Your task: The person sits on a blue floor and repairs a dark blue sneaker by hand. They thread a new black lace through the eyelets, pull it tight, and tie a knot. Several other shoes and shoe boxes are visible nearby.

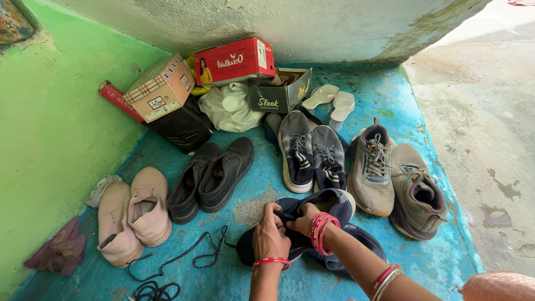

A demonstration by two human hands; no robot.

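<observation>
Both hands grip a dark blue shoe (334, 203) on the blue floor (256, 209); the left hand (271, 237) and right hand (304, 219) pinch its opening; a loose dark lace (189, 257) lies just left; grey sneakers (310, 150), black shoes (212, 175) and boxes (234, 60) lie beyond.

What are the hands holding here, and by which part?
Both the left hand and right hand grip a dark blue shoe at its tongue and collar.
</observation>
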